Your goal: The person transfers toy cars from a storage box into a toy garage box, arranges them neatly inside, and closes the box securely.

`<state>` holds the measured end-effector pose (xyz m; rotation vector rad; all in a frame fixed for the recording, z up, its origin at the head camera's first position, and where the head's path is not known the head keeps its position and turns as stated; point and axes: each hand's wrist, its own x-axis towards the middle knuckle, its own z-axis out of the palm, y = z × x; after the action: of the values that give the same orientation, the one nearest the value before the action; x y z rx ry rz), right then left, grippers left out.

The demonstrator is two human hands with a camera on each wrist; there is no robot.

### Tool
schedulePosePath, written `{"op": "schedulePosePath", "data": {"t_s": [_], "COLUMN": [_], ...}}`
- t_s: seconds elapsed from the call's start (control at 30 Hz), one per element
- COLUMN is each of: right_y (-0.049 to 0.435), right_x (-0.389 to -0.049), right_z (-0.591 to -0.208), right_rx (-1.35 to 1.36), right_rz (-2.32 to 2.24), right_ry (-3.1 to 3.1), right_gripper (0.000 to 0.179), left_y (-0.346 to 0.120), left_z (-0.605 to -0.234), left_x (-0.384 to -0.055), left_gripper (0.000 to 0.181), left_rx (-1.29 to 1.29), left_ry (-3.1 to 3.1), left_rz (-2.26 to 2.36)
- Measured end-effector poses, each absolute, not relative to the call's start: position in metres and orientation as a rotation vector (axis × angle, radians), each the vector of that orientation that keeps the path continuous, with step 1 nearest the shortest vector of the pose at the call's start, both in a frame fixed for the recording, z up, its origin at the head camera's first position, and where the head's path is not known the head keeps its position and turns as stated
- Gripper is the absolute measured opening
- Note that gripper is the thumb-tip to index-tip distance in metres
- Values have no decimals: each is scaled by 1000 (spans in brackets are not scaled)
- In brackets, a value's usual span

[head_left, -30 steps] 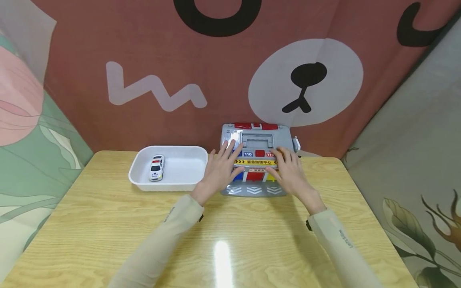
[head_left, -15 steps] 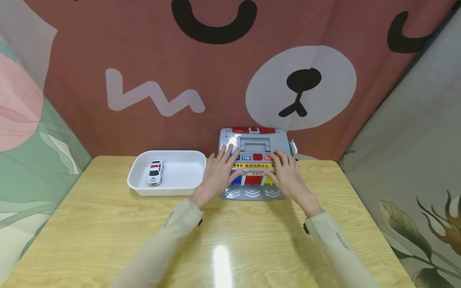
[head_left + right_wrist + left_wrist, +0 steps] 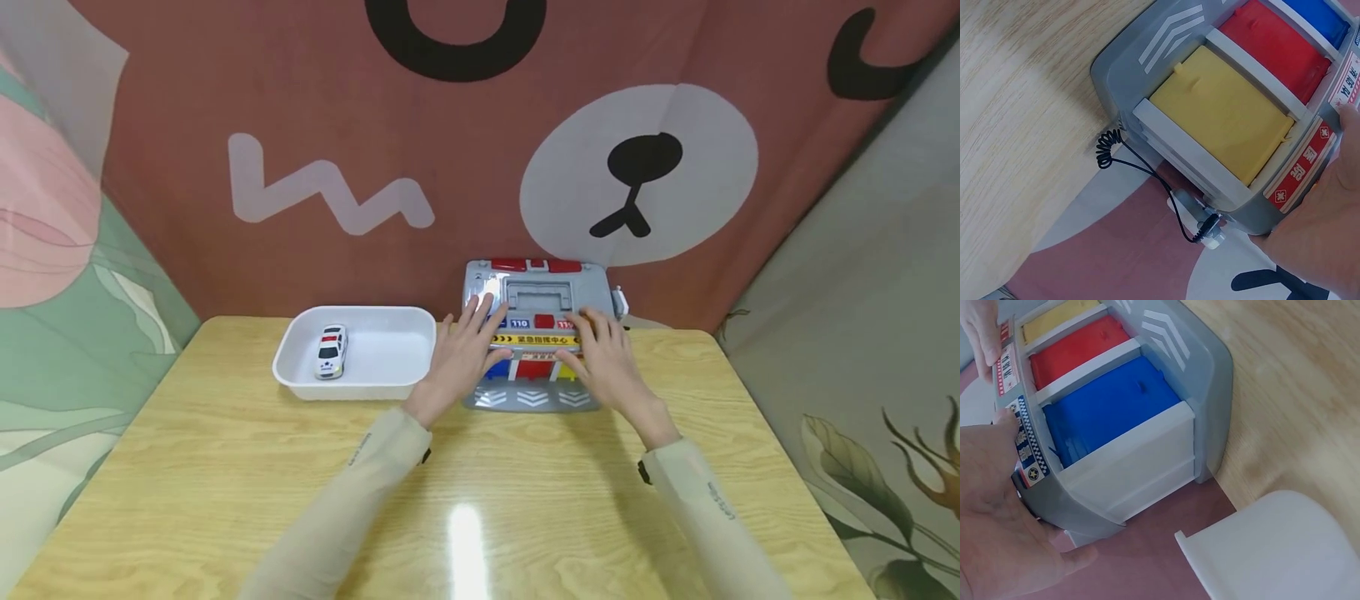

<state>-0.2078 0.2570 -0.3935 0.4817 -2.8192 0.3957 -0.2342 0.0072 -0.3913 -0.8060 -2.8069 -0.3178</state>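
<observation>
A grey toy garage [image 3: 592, 287] with a blue, a red and a yellow door stands at the back of the table, all three doors down. My left hand [image 3: 461, 354] rests on the left part of its roof, fingers spread and straight, thumb at the front edge by the sign above the blue door [image 3: 1110, 409]. On the roof's right part lies my right hand [image 3: 609, 360], fingers slightly bent and thumb near the front edge above the yellow door [image 3: 1222, 115]. Between the hands show the red door [image 3: 533, 369] and a yellow sign strip [image 3: 536, 339].
Left of the garage stands a white tray [image 3: 386, 350] with a white toy police car [image 3: 331, 350] inside. A small white piece [image 3: 1194, 219] with a black coiled cord [image 3: 1105, 149] hangs at the garage's right side. Behind is a printed curtain [image 3: 360, 267].
The head view dips and returns slightly. Both hands stay in the same place on the garage, and the car and tray have not moved.
</observation>
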Motion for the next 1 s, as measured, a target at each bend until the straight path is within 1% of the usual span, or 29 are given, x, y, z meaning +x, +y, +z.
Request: {"op": "schedulePosePath", "data": {"t_s": [0.57, 1.0], "right_y": [259, 258], "right_x": [-211, -210], "right_z": [-391, -393], "right_rx": [474, 474], "right_rz": [400, 417], "right_ry": [-2832, -2841], "right_gripper": [66, 65], "left_y": [10, 8], "left_z": [-384, -383], "left_x": [-234, -234], "left_gripper": [73, 74], "left_rx": [-766, -799], "left_ry": [-2860, -2921], "left_rz": [-253, -388]}}
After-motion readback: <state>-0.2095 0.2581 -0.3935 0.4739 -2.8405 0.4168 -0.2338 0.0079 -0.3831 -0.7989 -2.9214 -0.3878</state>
